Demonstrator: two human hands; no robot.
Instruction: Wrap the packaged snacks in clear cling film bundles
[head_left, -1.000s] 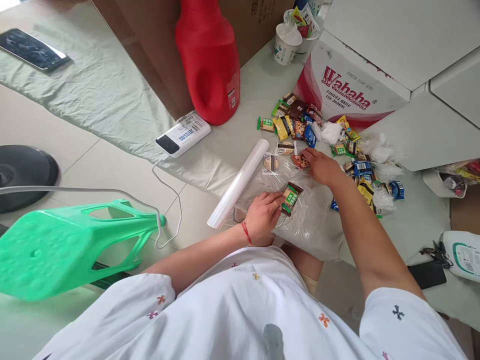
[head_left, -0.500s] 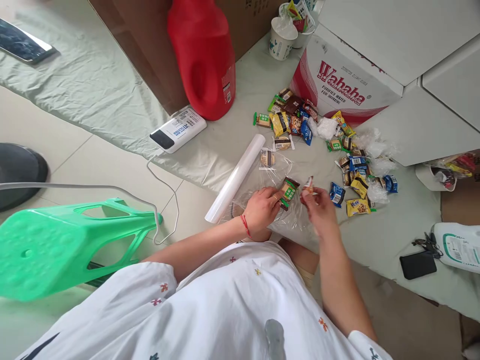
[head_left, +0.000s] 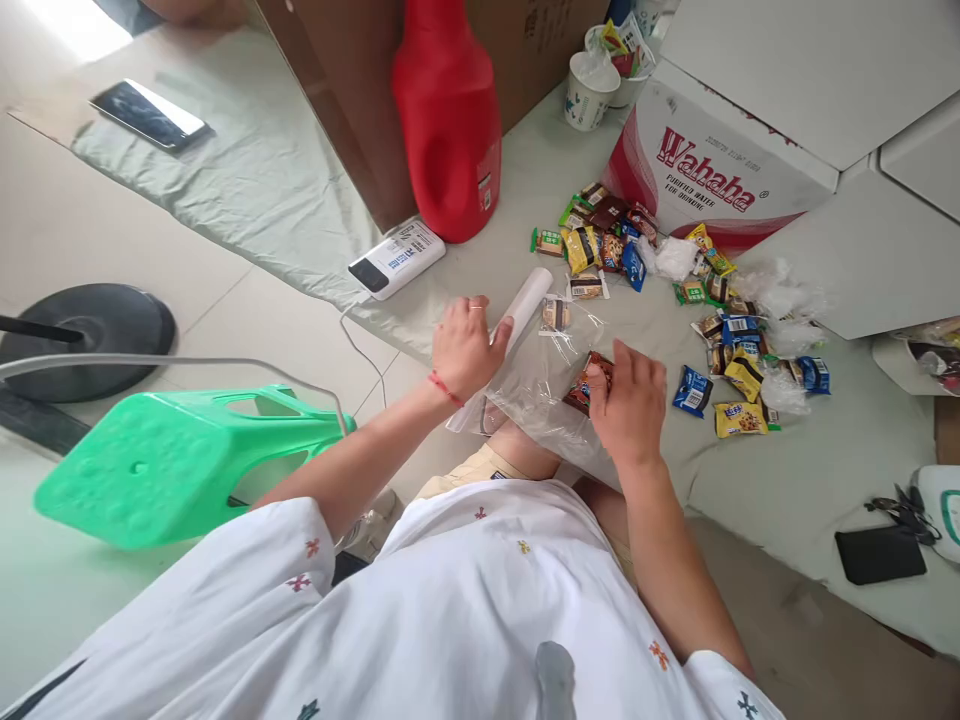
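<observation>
My left hand (head_left: 466,348) is over the left side of a roll of clear plastic film (head_left: 529,300), thumb stretched apart from the fingers and reaching the roll. A sheet of film (head_left: 525,375) lies spread to the right of the roll and over my lap. On it rests a small red-brown wrapped snack (head_left: 583,384). My right hand (head_left: 634,405) is at the snack's right side, fingers extended and thumb at the wrapper. Farther up, a pale wrapped biscuit (head_left: 555,315) lies on the film.
Several wrapped snacks (head_left: 739,375) and crumpled clear plastic (head_left: 784,290) lie to the right. Behind stand a Wahaha water box (head_left: 697,180), a red jug (head_left: 450,130) and paper cups (head_left: 589,95). A power bank (head_left: 397,262) lies left; a green stool (head_left: 127,470) stands nearby.
My left hand has left the green-labelled snack and moved left to the film roll. My right hand has brought the red-brown snack onto the film, covering the green-labelled one. The view has shifted left.
</observation>
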